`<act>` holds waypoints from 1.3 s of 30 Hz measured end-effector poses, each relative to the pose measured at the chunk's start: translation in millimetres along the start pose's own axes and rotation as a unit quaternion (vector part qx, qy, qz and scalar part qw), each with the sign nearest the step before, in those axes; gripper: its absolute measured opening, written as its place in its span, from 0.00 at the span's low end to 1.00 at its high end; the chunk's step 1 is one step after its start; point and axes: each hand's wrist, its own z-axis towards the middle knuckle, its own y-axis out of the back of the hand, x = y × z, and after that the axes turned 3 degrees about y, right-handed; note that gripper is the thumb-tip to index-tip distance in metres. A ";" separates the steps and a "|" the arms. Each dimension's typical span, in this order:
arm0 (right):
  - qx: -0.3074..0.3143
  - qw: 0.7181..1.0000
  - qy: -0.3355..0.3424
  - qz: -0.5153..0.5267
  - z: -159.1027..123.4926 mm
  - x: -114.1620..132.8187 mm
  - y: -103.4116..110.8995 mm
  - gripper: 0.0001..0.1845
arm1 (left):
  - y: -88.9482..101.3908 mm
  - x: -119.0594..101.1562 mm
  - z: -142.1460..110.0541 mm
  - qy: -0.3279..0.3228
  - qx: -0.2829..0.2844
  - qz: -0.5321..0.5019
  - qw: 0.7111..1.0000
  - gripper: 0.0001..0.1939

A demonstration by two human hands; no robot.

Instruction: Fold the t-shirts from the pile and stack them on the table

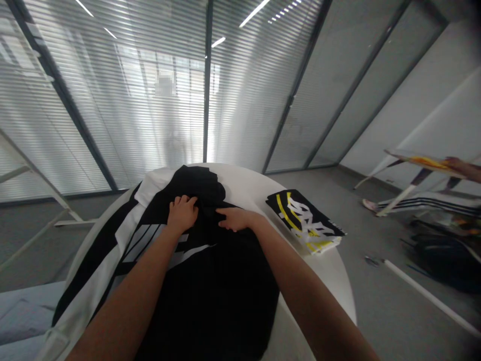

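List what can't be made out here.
All in the head view:
Pale print on the black garment: partly hidden by the left forearm.
Whatever lies under the left hand: hidden by it.
Co-worker's arm: cut off by right edge.
Dark bundle on the floor: blurred.

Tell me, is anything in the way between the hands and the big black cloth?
Nothing visible: the left hand and right hand are both on the black cloth. The folded black-and-yellow cloth lies off to the right on the white table.
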 end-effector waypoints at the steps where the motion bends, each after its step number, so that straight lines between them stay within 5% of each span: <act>1: 0.006 0.999 -0.013 0.052 6.7 -1.7 5.8 0.39 | 0.1 0.1 -0.4 0.002 0.001 -0.004 1.000 0.24; 4: -0.068 0.977 -0.018 0.200 24.3 -9.9 19.4 0.48 | 0.3 0.9 -0.9 0.004 0.003 -0.017 1.000 0.24; 7: -0.244 0.932 -0.022 0.267 36.0 -29.2 26.4 0.53 | -0.4 2.0 -0.5 0.003 0.000 -0.027 1.000 0.24; 10: -0.390 0.890 -0.072 0.225 40.1 -56.9 23.7 0.54 | -1.9 2.2 0.8 0.004 -0.001 -0.029 1.000 0.23; 16: -0.484 0.846 -0.215 0.054 39.9 -73.6 -4.5 0.36 | -2.6 0.2 3.2 0.013 -0.001 -0.026 1.000 0.23; 20: -0.477 0.860 -0.178 -0.035 44.6 -51.9 -20.2 0.21 | -0.4 -0.8 3.9 0.020 0.010 -0.031 0.999 0.23; 26: -0.350 0.928 -0.066 -0.114 45.9 -43.2 -34.1 0.21 | 0.6 -1.5 4.2 0.027 0.015 -0.031 0.999 0.23; 32: -0.320 0.920 -0.198 -0.109 31.8 -69.9 -34.8 0.28 | 0.7 -1.3 4.3 0.019 0.013 -0.037 0.999 0.23; 39: -0.323 0.900 -0.292 -0.028 49.0 -57.7 -1.2 0.28 | 1.6 -1.5 4.2 0.013 0.010 -0.036 0.999 0.23</act>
